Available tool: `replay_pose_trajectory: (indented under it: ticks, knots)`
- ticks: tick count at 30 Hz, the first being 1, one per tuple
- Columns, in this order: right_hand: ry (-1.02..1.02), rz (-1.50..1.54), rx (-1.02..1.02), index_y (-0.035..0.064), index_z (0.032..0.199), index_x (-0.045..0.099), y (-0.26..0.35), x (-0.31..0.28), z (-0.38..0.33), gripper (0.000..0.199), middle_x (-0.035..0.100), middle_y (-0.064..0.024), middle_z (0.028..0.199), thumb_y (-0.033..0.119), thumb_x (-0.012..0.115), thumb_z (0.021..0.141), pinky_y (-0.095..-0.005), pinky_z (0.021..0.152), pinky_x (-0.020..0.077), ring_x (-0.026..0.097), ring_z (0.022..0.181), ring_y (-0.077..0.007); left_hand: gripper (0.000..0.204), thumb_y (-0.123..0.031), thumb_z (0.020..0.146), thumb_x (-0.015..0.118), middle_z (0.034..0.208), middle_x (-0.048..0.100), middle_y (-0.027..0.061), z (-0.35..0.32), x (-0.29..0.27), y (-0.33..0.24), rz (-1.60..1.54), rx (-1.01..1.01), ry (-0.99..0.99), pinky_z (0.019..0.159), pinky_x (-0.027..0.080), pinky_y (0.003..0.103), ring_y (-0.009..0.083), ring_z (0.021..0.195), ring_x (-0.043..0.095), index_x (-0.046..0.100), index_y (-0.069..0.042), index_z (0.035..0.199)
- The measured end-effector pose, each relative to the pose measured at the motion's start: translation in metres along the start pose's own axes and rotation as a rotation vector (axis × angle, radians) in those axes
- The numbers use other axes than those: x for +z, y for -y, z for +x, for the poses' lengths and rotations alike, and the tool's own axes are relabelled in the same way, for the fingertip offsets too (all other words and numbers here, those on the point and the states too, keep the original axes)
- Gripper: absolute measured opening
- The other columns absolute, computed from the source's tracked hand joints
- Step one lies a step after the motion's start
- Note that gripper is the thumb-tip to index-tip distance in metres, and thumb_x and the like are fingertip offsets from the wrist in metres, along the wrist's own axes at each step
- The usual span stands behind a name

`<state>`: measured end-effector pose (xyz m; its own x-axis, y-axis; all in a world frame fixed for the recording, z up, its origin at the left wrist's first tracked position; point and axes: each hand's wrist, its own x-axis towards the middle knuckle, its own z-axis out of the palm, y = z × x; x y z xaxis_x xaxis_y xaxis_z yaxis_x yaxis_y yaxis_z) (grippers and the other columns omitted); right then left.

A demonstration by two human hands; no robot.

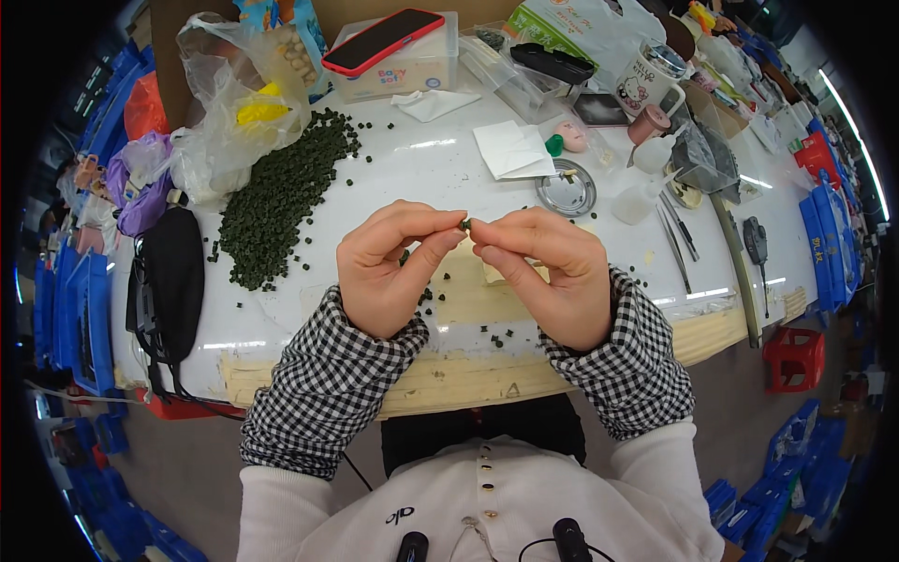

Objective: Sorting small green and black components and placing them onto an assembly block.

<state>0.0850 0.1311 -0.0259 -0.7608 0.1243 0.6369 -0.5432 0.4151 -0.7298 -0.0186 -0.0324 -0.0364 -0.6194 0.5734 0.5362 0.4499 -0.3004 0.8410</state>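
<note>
Left hand (389, 272) and right hand (557, 272) are pinching a dark bit (465, 225) right of the grainy pile (276, 206), a lettered tub (403, 80) beyond.

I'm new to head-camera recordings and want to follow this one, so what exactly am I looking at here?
There is no machine here: these are a person's bare left hand and right hand, with checkered covers over the forearms. The single picture comes from a camera worn on the head, looking down. Its wide fisheye lens bends straight edges toward the rim.

On the white table lies a big heap of small dark green pieces. Farther back, a red-edged phone rests on a plastic box; to the right are a round metal dish and tweezers.

The left thumb and forefinger pinch a tiny dark piece. The right fingertips meet it, though whether they grip it too is hard to tell.
</note>
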Motion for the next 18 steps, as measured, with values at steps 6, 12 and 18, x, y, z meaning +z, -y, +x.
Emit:
replay_pose_trajectory:
  ticks: [6,12,18]
  knots:
    - [0.014,0.006,-0.011,-0.0016,0.108,0.069,-0.0007,0.0,0.0003,0.026,0.068,-0.0132,0.091,-0.007,0.065,0.083,-0.0258,0.071,0.0521,0.066,0.079,-0.0184,0.019,0.007,0.084,0.066,0.094,0.068,0.0113,0.0017,-0.0012,-0.0019,0.108,0.075,0.015,0.077,0.05,0.026,0.0168,0.086,0.064,0.069,0.003,0.103]
    - [0.056,-0.05,-0.023,-0.0014,0.108,0.07,0.0014,-0.0036,0.0012,0.026,0.068,-0.0126,0.09,-0.008,0.065,0.083,-0.025,0.068,0.0521,0.066,0.076,-0.0177,0.019,0.005,0.083,0.068,0.09,0.069,0.0107,0.0025,-0.0027,0.0014,0.135,0.087,0.035,0.074,0.05,0.026,0.0168,0.083,0.065,0.07,0.001,0.101]
    - [0.07,-0.11,-0.051,-0.0011,0.108,0.07,0.001,-0.0052,0.002,0.028,0.068,-0.0125,0.089,-0.008,0.065,0.082,-0.0254,0.067,0.0522,0.066,0.075,-0.0179,0.018,0.004,0.083,0.069,0.088,0.069,0.0104,0.0037,-0.0039,0.0006,0.174,0.093,0.053,0.072,0.05,0.026,0.0168,0.08,0.065,0.071,0.001,0.1]
